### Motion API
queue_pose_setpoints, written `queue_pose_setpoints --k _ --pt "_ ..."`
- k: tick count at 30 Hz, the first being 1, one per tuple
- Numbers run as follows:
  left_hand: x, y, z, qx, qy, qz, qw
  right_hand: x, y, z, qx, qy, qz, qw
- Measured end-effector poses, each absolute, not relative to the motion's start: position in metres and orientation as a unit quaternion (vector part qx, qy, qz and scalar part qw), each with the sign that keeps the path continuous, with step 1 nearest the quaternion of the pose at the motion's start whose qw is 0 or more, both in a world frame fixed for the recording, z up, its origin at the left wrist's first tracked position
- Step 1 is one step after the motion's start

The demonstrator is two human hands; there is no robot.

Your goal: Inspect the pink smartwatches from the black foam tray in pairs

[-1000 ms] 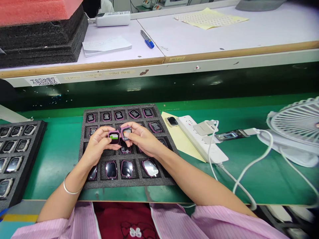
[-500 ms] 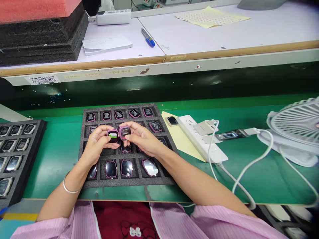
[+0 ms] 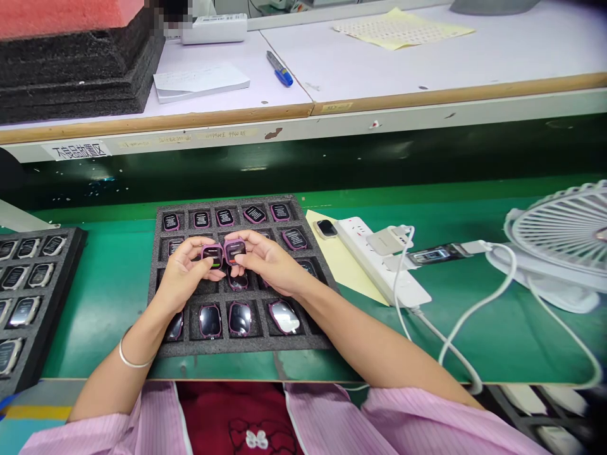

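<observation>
Two watch bodies: one pink watch body in the left hand, another watch body in the right hand, side by side and touching, above the foam tray.
Grip: fingers of each hand pinched on the sides of its own piece.
Tray: five pieces in the far row, four face-up in the near row.
Writing: white label on the shelf edge, characters too small to read.
Surface: green surface; second tray at left; white power strip and fan at right.
</observation>
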State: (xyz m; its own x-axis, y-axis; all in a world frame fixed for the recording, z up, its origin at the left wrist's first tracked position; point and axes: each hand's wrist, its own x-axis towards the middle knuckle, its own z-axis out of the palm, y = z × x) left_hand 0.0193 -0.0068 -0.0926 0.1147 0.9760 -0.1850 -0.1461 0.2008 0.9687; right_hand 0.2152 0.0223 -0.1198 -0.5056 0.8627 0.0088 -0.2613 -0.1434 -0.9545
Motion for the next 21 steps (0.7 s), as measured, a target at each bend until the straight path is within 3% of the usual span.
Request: queue_pose_setpoints --k 14,17,21 --pt "0.021 -0.008 -0.085 0.451 0.44 0.51 0.585 0.215 0.031 -0.128 -0.315 -0.458 0.726 0.405" --pt "0.027 -0.034 -0.047 0.488 0.343 0.472 0.649 0.214 0.031 -0.126 -0.324 -0.475 0.71 0.407" --pt "0.027 -0.082 0.0 0.487 0.184 0.308 0.797 0.214 0.03 -0.127 -0.332 -0.528 0.667 0.406"
